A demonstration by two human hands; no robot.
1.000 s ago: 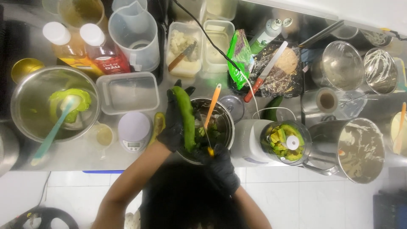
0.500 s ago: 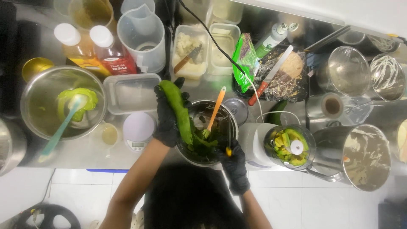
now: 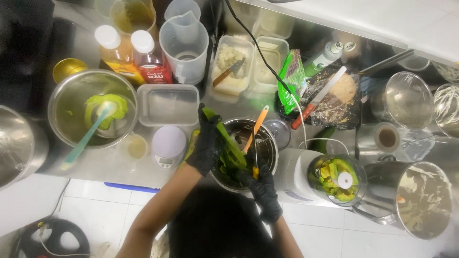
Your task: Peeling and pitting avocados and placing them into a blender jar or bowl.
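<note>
Two capped bottles behind steel bowl

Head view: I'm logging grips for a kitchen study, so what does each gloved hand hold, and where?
The left hand grips a long green fruit around its middle. The right hand holds a small knife by its handle, above the metal bowl.
</note>
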